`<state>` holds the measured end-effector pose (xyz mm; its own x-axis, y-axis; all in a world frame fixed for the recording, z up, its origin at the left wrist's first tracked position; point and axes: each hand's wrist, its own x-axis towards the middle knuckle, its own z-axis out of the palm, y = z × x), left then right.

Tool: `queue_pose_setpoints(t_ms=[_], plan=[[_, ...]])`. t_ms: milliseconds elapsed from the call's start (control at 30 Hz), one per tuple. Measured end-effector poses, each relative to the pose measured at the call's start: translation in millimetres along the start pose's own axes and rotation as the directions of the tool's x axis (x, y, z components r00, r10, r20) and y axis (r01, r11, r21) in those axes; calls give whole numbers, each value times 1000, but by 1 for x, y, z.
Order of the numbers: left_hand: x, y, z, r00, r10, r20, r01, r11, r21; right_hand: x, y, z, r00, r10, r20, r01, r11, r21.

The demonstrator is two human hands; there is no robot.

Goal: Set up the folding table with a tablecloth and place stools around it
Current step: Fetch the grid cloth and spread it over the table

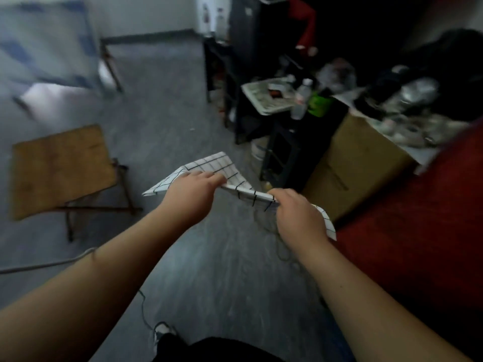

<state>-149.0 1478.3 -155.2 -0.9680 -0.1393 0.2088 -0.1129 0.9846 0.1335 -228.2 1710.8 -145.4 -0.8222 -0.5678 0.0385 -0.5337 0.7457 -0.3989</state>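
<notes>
Here, seen from a camera on the person's head looking down, two bare forearms reach forward and hold a folded tablecloth (pixel 224 176) in the air above a grey floor (pixel 209 270). The cloth is white with a grid of thin dark lines, folded into a flat, thick bundle that sags a little between the hands. One corner sticks out to the left, another rises away from the person, and a third hangs down past the right wrist.

The left hand (pixel 192 195) grips the cloth's left part, its fingers curled over the top of the fold. The right hand (pixel 296 214) grips the right part, its fingers bent round the near edge where the layers show as a stack. The hands are near each other but apart.

To the left, on the floor, stands a small folding table (pixel 60 168) with a worn brown wooden top and thin dark crossed legs. It is well apart from the cloth, and its top is uncovered.

To the right sits a cardboard box (pixel 358 163), with blurred bottles and clutter behind it, beside a red surface (pixel 418 218). A thin cable (pixel 142 307) trails over the floor near a shoe (pixel 162 330) at the bottom edge. The whole view is blurred.
</notes>
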Motion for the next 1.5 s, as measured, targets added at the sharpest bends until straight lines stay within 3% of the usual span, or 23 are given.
queue_pose_setpoints(t_ms=[267,533,900,1133,1367,1500], plan=[[-110,-249,-85,941,-332,-63,336,940,59,92,-265,88,951,-301,72,298,953,54],[-202,-395,-141,839,-540,-69,544,837,58,139,-441,153,828,-529,185,535,844,20],[-208,-526,-160,690,-714,-119,724,680,114,232,-549,223,709,-663,239,674,737,47],[-160,-622,-167,565,-825,15,810,558,179,343,-605,265,648,-713,269,730,681,47],[-126,-706,-190,475,-879,-27,866,463,189,447,-665,286,644,-699,310,725,687,44],[-121,-748,-195,426,-904,-17,901,423,97,476,-699,286,635,-711,302,727,682,77]])
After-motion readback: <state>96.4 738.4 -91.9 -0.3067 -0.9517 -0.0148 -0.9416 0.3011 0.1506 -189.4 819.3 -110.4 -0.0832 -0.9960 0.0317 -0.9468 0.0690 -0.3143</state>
